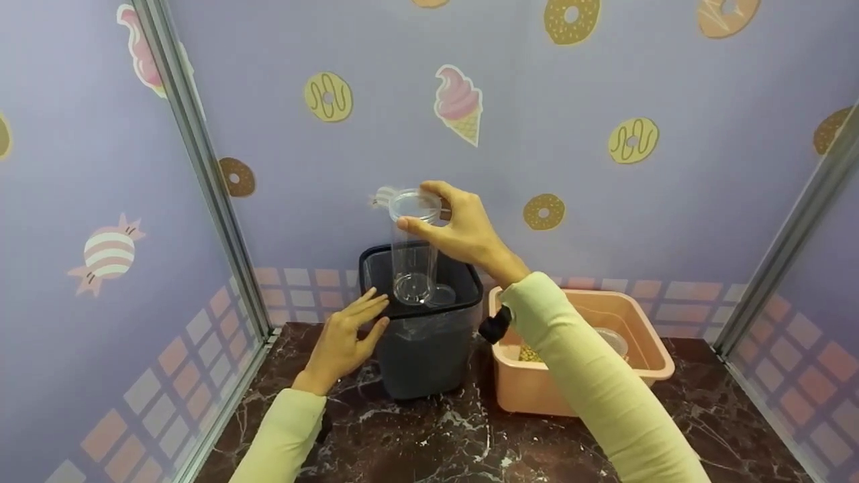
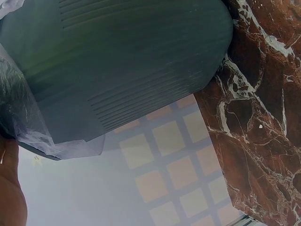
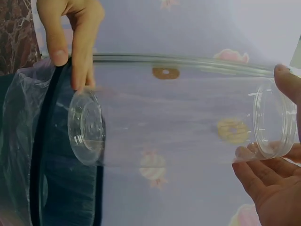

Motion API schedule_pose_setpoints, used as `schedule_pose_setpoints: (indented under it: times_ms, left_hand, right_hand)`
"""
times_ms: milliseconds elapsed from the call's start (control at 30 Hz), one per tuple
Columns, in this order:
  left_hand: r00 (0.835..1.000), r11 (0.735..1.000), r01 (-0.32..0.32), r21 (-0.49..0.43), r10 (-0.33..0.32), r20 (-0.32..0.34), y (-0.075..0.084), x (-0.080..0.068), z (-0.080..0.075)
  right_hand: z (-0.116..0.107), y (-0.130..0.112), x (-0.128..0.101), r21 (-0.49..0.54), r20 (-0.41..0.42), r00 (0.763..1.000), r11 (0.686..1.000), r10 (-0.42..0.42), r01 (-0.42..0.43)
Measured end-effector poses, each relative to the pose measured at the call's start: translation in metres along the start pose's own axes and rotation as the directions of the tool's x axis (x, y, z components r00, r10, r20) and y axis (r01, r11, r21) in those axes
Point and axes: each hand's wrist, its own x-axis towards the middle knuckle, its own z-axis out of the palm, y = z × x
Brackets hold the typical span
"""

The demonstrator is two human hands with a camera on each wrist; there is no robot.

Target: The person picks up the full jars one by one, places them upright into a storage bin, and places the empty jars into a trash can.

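My right hand (image 1: pixel 470 231) pinches the clear cup (image 1: pixel 413 248) by its rim, holding it over the bin (image 1: pixel 423 335). My left hand (image 1: pixel 345 335) rests on the bin's rim, fingers straight and slightly spread. The cup looks empty but isn't dropped in yet.

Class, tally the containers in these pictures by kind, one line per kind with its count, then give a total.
Clear plastic jar: 1
Dark grey waste bin: 1
Peach plastic tub: 1
Clear lidded cup in the tub: 1
Total: 4
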Motion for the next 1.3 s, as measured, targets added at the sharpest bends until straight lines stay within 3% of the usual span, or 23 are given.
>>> schedule_pose_setpoints:
  times_ms: [333, 700, 1067, 1300]
  left_hand:
    - [1.0, 1.0, 0.017, 0.018, -0.017, 0.016, -0.001, 0.0, -0.001]
    - [1.0, 1.0, 0.014, 0.005, -0.014, 0.014, -0.002, 0.0, 0.001]
    - [1.0, 1.0, 0.016, 0.002, -0.016, 0.014, -0.002, 0.0, 0.002]
    - [0.999, 0.999, 0.034, 0.006, -0.034, 0.027, -0.002, -0.001, 0.0]
  right_hand:
    - [0.026, 0.036, -0.012, -0.051, -0.032, 0.998, 0.997, 0.063, -0.065]
    - [0.061, 0.073, -0.042, -0.093, 0.016, 0.99, 0.986, 0.14, -0.138]
    - [0.076, 0.089, -0.057, -0.107, 0.008, 0.989, 0.984, 0.146, -0.144]
    - [0.077, 0.088, -0.06, -0.024, 0.023, 0.989, 0.989, 0.148, -0.148]
